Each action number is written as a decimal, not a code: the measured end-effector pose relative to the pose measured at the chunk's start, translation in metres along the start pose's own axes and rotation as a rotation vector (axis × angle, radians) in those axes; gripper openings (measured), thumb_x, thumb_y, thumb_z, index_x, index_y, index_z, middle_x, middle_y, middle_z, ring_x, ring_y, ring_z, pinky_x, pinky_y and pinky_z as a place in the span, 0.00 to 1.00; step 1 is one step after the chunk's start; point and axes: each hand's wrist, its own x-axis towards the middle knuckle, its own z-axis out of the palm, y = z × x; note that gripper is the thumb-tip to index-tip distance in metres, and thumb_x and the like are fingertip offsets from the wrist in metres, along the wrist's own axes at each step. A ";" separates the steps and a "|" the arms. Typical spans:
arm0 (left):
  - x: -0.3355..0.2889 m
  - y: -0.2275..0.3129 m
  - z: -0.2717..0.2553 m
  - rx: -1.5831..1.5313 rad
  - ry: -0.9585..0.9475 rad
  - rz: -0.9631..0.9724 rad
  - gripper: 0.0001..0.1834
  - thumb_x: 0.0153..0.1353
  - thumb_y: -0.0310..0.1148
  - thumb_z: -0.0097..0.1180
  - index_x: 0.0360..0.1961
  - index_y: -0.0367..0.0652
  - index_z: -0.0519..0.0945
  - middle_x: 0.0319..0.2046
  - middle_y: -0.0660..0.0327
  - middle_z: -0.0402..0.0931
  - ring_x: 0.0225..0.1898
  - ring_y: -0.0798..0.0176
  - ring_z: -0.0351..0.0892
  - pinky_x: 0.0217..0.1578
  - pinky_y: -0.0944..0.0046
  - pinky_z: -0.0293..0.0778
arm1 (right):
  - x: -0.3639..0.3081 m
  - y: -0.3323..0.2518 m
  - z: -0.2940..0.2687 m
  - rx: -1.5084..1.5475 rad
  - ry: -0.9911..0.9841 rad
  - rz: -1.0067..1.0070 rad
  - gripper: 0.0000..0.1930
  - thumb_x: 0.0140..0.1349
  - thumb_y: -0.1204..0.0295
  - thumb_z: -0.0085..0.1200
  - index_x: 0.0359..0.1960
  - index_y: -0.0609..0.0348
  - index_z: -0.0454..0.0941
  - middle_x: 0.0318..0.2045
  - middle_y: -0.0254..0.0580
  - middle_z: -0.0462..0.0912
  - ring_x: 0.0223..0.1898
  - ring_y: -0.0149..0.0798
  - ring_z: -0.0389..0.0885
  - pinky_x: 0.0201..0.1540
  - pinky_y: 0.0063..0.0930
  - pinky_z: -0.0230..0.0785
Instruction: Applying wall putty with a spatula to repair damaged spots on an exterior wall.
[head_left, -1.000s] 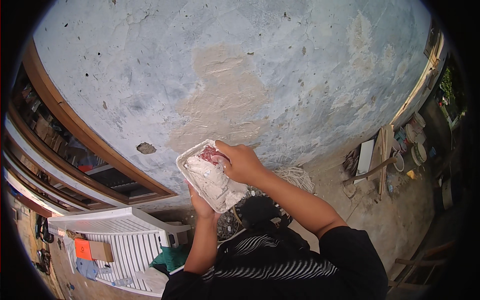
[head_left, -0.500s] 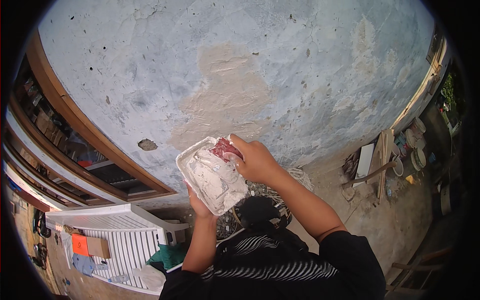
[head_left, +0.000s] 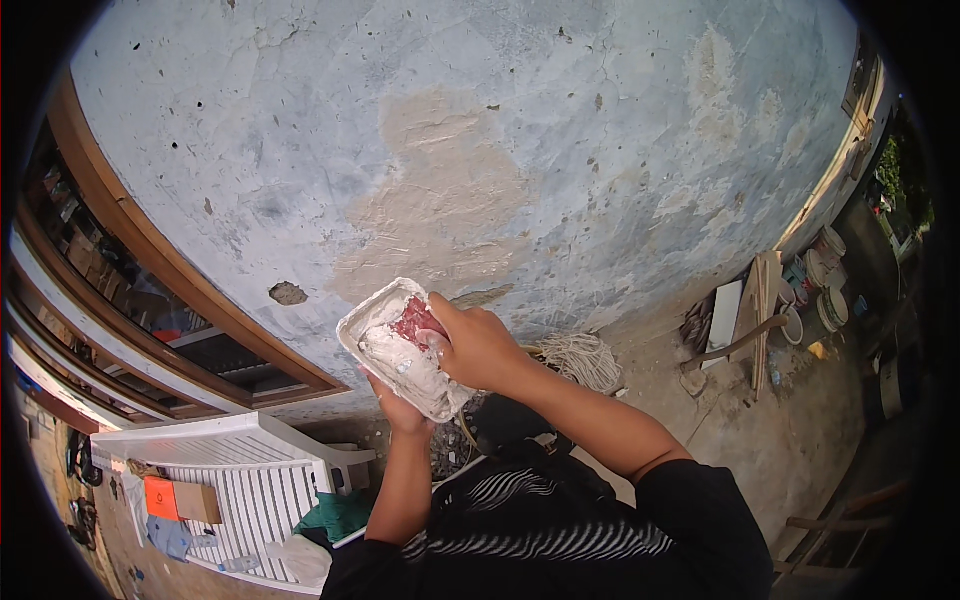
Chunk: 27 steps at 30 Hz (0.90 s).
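Observation:
My left hand [head_left: 402, 408] grips a white rectangular tub [head_left: 350, 330] from its lower left side, tilted toward me. Whitish filler paste [head_left: 385, 352] coats its inside and rim. My right hand [head_left: 475, 343] is closed on a red putty scraper [head_left: 415, 322], whose lower part lies in the paste near the tub's far right corner. Paste is smeared on my right thumb. Just beyond the tub stands a pale blue wall [head_left: 610, 150] with a broad beige patch of filler [head_left: 440, 200], its surface streaked and uneven.
A brown-framed window [head_left: 190, 290] runs along the left. Below it is a white slatted bench [head_left: 270, 490] bearing an orange box [head_left: 161, 498] and green cloth [head_left: 335, 515]. A coil of pale cord [head_left: 580, 362] lies at the wall's foot. Planks [head_left: 762, 320] and buckets [head_left: 830, 305] stand right.
The tub and both hands have shifted slightly left. My right hand has moved down and left with the scraper, which sits further into the tub. The view has turned slightly.

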 end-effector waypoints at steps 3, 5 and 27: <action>0.001 -0.002 -0.011 -0.063 -0.025 0.037 0.37 0.66 0.62 0.28 0.65 0.45 0.57 0.62 0.55 0.62 0.60 0.53 0.65 0.61 0.53 0.61 | -0.002 0.002 0.010 0.092 -0.013 0.030 0.17 0.53 0.78 0.52 0.45 0.64 0.65 0.28 0.62 0.77 0.34 0.66 0.75 0.34 0.52 0.64; 0.003 -0.001 -0.021 -0.078 -0.040 0.015 0.36 0.66 0.61 0.28 0.65 0.44 0.58 0.61 0.55 0.62 0.60 0.52 0.65 0.60 0.53 0.61 | -0.003 0.002 0.012 0.254 -0.005 -0.046 0.15 0.55 0.77 0.52 0.43 0.64 0.65 0.28 0.62 0.77 0.34 0.66 0.74 0.33 0.50 0.65; -0.011 0.009 0.010 -0.013 0.006 -0.133 0.37 0.66 0.60 0.29 0.65 0.43 0.57 0.61 0.55 0.62 0.60 0.52 0.64 0.59 0.51 0.62 | 0.017 -0.025 -0.059 -0.376 -0.030 -0.161 0.19 0.49 0.73 0.54 0.45 0.54 0.68 0.19 0.51 0.78 0.25 0.57 0.78 0.26 0.49 0.68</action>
